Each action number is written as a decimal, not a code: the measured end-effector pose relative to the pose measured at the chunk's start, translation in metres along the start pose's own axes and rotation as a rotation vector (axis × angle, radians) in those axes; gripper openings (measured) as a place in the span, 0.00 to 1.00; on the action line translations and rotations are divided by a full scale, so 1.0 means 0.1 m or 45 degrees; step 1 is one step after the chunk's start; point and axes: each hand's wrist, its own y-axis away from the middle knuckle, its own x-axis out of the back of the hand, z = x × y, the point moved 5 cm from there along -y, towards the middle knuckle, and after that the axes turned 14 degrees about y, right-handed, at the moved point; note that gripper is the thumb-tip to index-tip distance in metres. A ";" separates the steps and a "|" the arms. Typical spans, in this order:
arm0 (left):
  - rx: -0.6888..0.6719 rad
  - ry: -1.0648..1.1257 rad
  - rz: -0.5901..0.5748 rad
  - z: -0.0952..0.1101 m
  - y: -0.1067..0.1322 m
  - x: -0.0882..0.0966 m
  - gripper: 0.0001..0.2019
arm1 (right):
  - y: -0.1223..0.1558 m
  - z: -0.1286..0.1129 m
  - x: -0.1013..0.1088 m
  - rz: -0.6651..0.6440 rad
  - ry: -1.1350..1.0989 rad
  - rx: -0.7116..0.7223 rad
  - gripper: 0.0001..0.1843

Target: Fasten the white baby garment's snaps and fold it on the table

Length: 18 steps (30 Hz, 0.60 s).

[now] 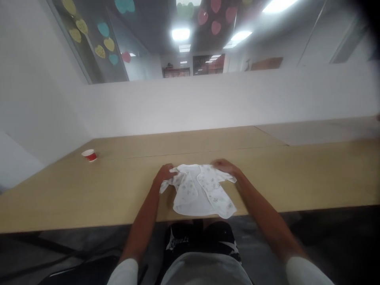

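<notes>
Nearest lay the person's lap in dark printed shorts, with both white-sleeved forearms reaching over it. At the near edge of the pale tan wooden table, the small white printed baby shirt lay front up, its hem slightly over that edge, probably set close for easy reach. The left hand pinched one sleeve. The right hand lay on the opposite shoulder; whether it pinched or only pressed, I could not tell. Together they seemingly held the cloth spread flat. Well apart to the left stood a small red-and-white paper cup, with a plain white partition wall beyond.
</notes>
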 end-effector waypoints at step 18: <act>0.202 0.021 0.579 -0.37 0.23 0.80 0.07 | 0.13 0.62 0.58 0.692 0.630 -0.237 0.20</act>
